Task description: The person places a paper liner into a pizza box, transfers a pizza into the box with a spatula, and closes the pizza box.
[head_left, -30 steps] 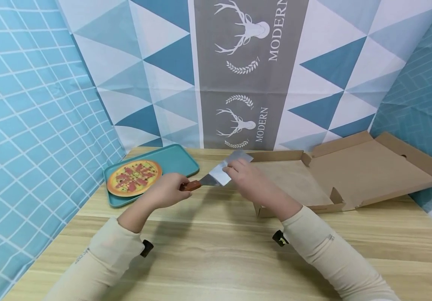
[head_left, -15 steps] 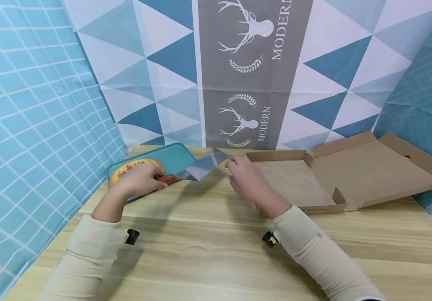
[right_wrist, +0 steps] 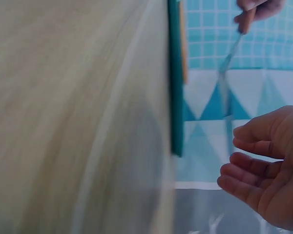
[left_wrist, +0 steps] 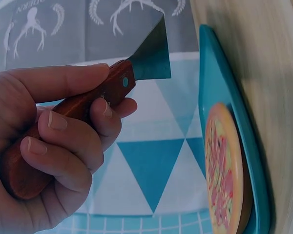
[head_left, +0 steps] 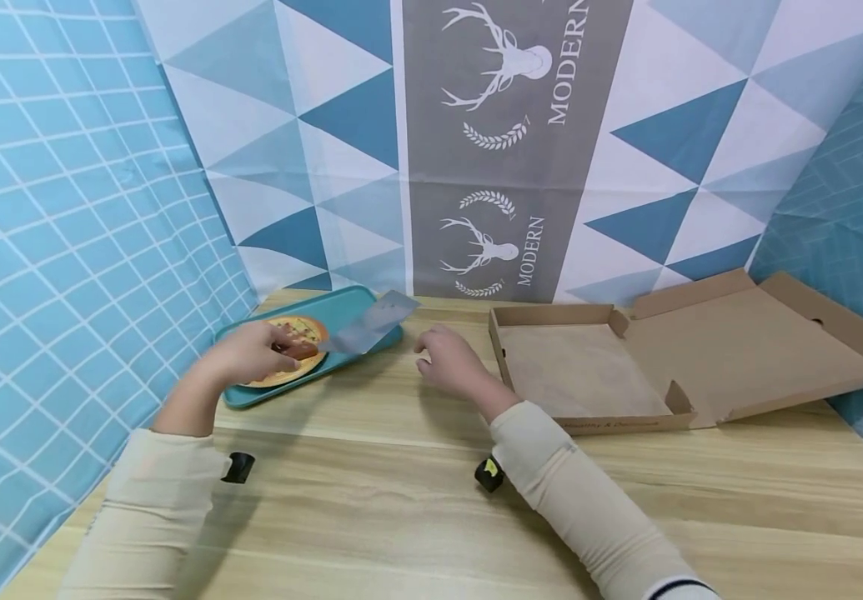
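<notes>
My left hand (head_left: 247, 357) grips the wooden handle of a pizza spatula (left_wrist: 151, 53), fingers curled round it in the left wrist view. In the head view its wide metal blade slants up to the right over the teal tray (head_left: 329, 307). Below the left hand lies a pizza (head_left: 309, 327) with pink and green toppings, on the tray's left half and partly hidden by the hand. To the right of the blade, my right hand (head_left: 449, 360) hovers above the table with loosely bent fingers. Nothing is between its thumb and fingers in the right wrist view.
An open cardboard pizza box (head_left: 589, 367) stands on the right of the wooden table (head_left: 371, 500), its lid (head_left: 761, 333) folded back to the right. A patterned backdrop (head_left: 356, 125) rises behind the table, and a blue tiled sheet (head_left: 48, 250) borders its left side.
My left hand has carried the spatula left, from the middle of the table to over the tray and pizza. My right hand has come away from the blade and moved left of the box.
</notes>
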Demonstrator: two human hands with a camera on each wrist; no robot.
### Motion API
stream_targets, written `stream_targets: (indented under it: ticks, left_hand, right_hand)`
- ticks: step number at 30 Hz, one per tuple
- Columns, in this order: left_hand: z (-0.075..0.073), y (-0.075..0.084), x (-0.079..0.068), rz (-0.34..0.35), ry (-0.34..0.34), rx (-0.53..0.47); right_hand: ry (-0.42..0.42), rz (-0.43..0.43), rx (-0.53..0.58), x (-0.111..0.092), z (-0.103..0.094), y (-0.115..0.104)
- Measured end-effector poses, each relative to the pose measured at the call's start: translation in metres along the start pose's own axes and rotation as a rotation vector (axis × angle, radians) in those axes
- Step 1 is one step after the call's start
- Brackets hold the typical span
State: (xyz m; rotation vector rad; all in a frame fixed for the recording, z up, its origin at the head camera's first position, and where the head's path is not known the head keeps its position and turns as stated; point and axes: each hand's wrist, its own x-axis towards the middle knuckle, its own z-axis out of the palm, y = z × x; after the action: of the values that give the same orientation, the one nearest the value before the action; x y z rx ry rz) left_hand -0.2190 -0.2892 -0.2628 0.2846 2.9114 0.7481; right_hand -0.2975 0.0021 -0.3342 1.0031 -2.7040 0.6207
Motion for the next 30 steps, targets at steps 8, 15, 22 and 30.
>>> stream_targets:
  ticks: [8,15,22,30]
  left_hand:
    - [-0.012,-0.011,-0.011,-0.04,0.003,-0.016]
    - [-0.024,-0.02,-0.021,-0.049,-0.031,-0.003]
    - [-0.037,-0.029,-0.033,-0.076,-0.094,-0.008]
    - [-0.038,-0.035,-0.037,-0.075,-0.088,-0.012]
  right_hand:
    - [-0.068,0.098,0.191,0.039,0.027,0.012]
    - [-0.178,0.001,0.097,0.065,0.042,0.01]
    - [-0.236,-0.059,-0.065,0.076,0.05,0.002]
    - [-0.279,-0.044,-0.325,0.085,0.054,0.001]
